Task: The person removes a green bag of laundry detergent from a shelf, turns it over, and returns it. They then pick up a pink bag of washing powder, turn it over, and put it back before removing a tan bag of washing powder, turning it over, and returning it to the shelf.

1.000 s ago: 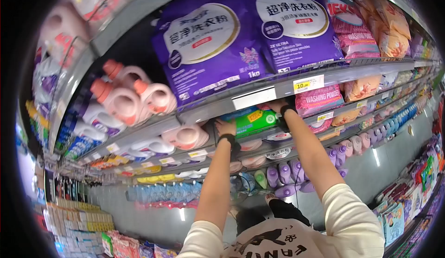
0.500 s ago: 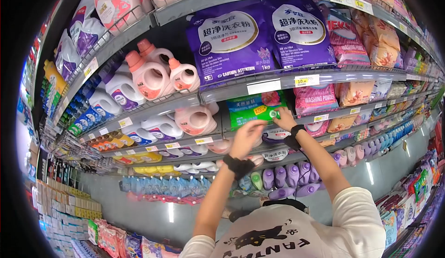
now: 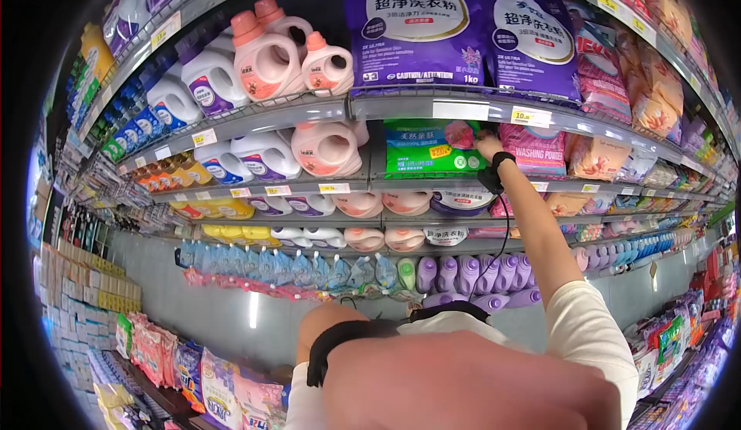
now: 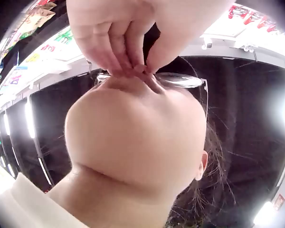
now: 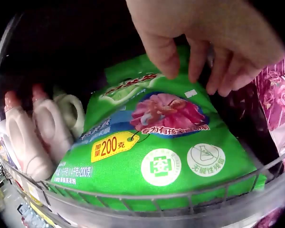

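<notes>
The left hand (image 3: 463, 384) has been withdrawn from the green bag (image 5: 156, 156) to the face, where the glasses (image 4: 180, 80) are pinched at the bridge. The bag is seated behind the shelf rail (image 5: 180, 209) and is touched at its top by the spread fingertips of the right hand (image 5: 204, 42). Placing seems nearly done; only release is left.

Green bag (image 5: 152, 156) behind wire rail (image 5: 147, 216), between pink bottles (image 5: 47, 133) and pink bag (image 5: 278, 95); dark gap above.
</notes>
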Motion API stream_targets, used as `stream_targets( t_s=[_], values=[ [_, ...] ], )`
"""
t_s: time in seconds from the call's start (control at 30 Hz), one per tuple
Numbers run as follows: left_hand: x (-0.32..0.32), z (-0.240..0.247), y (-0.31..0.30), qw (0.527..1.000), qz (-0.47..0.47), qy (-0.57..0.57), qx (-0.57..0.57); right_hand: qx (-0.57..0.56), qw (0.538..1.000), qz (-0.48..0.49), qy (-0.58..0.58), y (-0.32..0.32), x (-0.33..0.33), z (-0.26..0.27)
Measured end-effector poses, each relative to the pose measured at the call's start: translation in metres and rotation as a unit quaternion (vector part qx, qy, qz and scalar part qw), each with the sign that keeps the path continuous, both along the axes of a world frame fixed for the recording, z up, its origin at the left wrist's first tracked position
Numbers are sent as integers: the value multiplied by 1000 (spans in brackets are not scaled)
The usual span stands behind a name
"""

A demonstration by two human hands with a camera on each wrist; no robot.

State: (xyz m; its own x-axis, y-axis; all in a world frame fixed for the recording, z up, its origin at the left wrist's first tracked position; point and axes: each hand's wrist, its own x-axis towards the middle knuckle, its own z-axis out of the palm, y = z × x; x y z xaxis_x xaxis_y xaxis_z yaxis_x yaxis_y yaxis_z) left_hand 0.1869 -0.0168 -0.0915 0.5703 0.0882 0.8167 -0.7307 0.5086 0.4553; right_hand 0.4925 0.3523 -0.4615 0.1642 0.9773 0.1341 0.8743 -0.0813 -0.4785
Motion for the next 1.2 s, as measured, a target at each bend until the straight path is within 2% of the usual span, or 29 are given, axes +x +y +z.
stream_targets(
  t_s=[0.03,0.07,0.13,0.17,0.2,0.23,0.27,0.33,0.4,0.43,0.47,0.5,0.53,0.57,0.6,0.63,0.67,0.73,0.8,0.83,0.9,0.97,1.0,1.07,1.1,1.2],
  values=[
    [0,-4,3,998,59,-29,-8,-2,1000,-1,-8,11,1,-11],
    [1,-9,7,991,120,-54,-18,-36,999,-13,15,11,-2,0],
    [0,-29,32,957,290,-15,8,-31,998,-16,-43,32,5,-12],
    [-11,-41,47,927,369,65,20,-18,999,-27,26,29,5,-9],
    [-23,-53,62,884,442,145,34,-4,994,-38,98,26,4,-5],
    [-35,-71,77,803,496,330,-24,37,993,-8,115,33,9,-14],
    [-33,-100,103,738,563,372,-8,112,992,39,52,40,11,-20],
    [-44,-185,154,636,610,473,-12,101,988,51,109,47,15,-24],
    [-49,-250,194,518,671,530,17,95,987,117,61,61,21,-36],
    [-43,-268,210,489,702,517,21,74,982,175,-13,73,33,-55],
    [-37,-285,228,462,731,502,25,-87,953,109,268,51,11,-29],
    [-38,-322,256,431,753,493,71,-180,842,-49,506,28,-12,-4],
    [-36,-353,281,385,766,510,76,-181,847,-55,497,41,-9,-18],
    [-34,-378,304,338,777,524,84,-30,954,-58,293,35,-19,-18],
    [-31,-388,322,292,787,536,92,101,984,-140,33,29,-29,-19],
    [-28,-385,332,259,794,536,126,141,978,-155,-10,29,-31,-15],
    [-26,-388,344,246,792,543,132,140,980,-140,24,30,-29,-8],
    [-29,-402,374,392,737,551,3,117,981,-92,125,29,-21,9],
    [-40,-442,416,438,678,590,-16,106,976,-72,178,24,-18,16],
    [-39,-427,411,390,663,627,125,107,973,-68,191,23,-18,18],
    [-41,-443,419,342,659,639,202,109,968,-63,215,22,-18,22],
    [-31,-399,392,357,671,632,150,108,965,-60,232,19,-18,22],
    [-30,-395,391,356,674,634,132,109,963,-58,240,18,-17,23],
    [-29,-400,390,395,717,566,97,111,960,-54,253,14,-17,25],
    [-25,-394,385,388,742,540,90,113,957,-53,262,12,-17,25],
    [-24,-391,398,462,744,482,1,118,950,-46,285,5,-16,22]
  ],
)
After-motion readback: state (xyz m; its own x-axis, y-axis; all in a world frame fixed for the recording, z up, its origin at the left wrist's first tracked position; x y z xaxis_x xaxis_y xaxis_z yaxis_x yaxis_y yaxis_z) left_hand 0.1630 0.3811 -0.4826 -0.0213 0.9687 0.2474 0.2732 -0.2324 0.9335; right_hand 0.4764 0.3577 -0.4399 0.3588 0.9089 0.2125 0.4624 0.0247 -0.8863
